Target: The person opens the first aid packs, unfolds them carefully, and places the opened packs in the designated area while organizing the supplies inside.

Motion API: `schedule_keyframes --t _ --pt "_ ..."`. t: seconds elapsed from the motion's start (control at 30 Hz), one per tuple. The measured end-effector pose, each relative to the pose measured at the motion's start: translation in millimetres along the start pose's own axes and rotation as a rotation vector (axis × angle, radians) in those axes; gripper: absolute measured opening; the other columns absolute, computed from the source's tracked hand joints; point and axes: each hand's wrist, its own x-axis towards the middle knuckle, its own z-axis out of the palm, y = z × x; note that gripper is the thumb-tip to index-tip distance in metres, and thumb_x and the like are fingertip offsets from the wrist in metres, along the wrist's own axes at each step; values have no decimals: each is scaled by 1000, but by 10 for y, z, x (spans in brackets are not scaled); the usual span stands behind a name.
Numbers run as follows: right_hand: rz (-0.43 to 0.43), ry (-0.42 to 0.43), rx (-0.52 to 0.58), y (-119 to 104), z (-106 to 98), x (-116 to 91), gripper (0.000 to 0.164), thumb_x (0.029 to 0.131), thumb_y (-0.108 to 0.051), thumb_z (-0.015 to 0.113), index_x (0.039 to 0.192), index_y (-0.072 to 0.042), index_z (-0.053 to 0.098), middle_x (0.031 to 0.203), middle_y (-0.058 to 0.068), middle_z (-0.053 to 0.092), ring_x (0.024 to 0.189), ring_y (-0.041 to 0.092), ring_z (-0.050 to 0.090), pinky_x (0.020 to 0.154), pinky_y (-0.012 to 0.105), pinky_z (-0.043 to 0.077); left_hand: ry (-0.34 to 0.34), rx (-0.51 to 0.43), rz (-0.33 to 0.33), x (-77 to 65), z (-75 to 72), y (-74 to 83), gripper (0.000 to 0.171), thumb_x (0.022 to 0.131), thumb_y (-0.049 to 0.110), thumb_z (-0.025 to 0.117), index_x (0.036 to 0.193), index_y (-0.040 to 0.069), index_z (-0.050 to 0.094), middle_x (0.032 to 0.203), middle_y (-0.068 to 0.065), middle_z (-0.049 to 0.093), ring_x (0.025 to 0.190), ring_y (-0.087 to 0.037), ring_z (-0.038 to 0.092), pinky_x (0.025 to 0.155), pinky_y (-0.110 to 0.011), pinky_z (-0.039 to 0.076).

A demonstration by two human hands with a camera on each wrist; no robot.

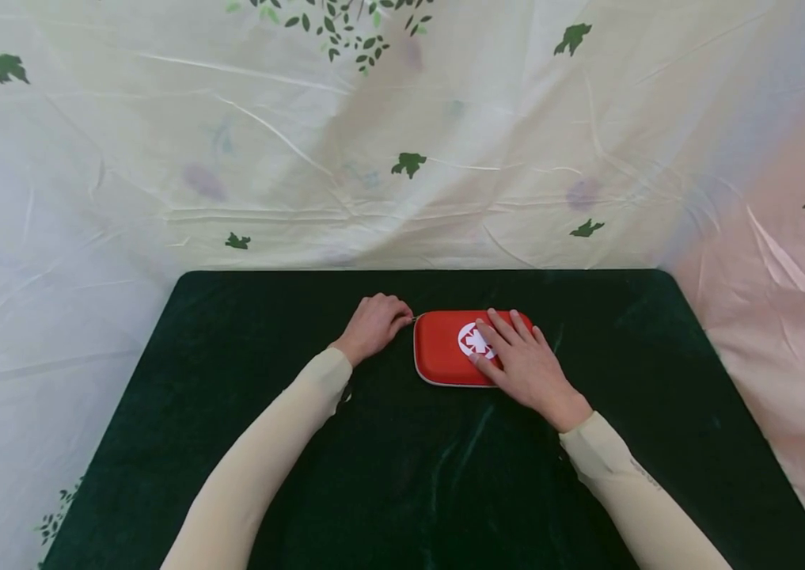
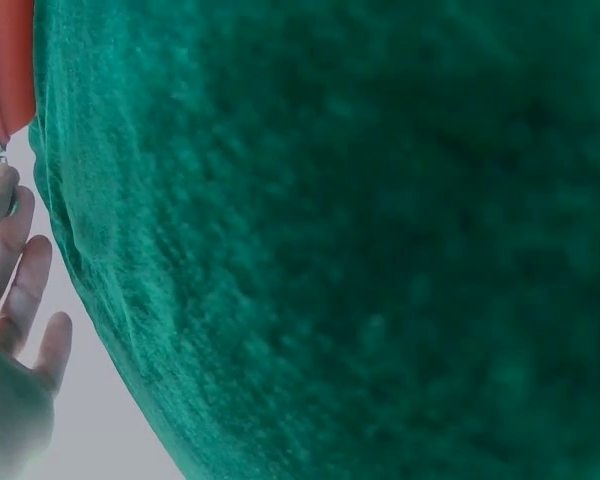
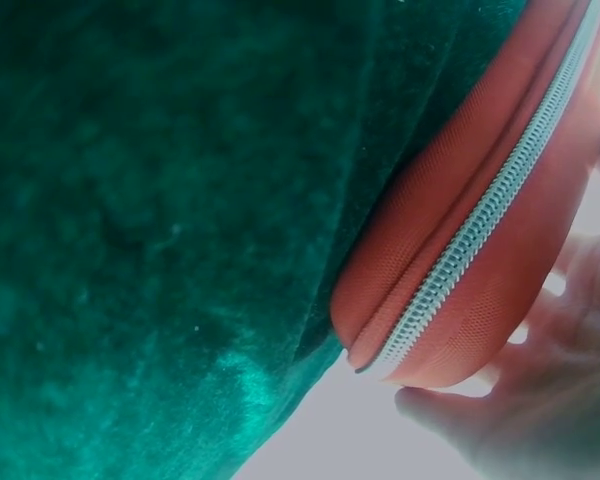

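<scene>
A red first-aid case [image 1: 438, 348] with a white round emblem lies flat on the dark green table [image 1: 388, 475]. At the case's far left corner, my left hand [image 1: 377, 324] pinches the zipper pull [image 2: 2, 158] between thumb and index finger; the other fingers show loosely spread in the left wrist view. My right hand [image 1: 526, 368] rests on the right part of the lid with fingers spread, partly covering the emblem. In the right wrist view, the silver zipper [image 3: 470, 235] runs along the side of the case with its teeth meshed.
Green velvety cloth covers the table, whose far edge meets a pale hanging sheet [image 1: 288, 158] printed with green leaves. The same kind of sheet hangs on the left and right sides.
</scene>
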Motion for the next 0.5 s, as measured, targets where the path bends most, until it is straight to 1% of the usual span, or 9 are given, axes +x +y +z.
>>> schedule_keyframes --t 0.2,0.33,0.5 --pt "14 -13 -3 -6 -7 2 76 102 -57 53 164 -20 31 173 9 17 157 43 8 118 71 17 -1 1 1 -26 1 -6 19 104 25 65 116 13 75 110 -4 71 104 -24 61 99 -47 47" --pt "19 -22 -4 -8 -14 3 76 102 -58 52 164 -20 31 173 9 16 157 43 7 118 71 16 3 1 13 -40 2 -13 19 104 24 65 116 13 75 110 -4 71 104 -25 62 99 -47 48" --pt "20 -28 -4 -11 -16 0 76 102 -58 52 164 -21 30 173 9 15 157 43 6 118 71 16 -11 -7 8 -66 -1 -14 20 103 25 65 117 13 74 110 -4 71 104 -23 62 99 -46 48"
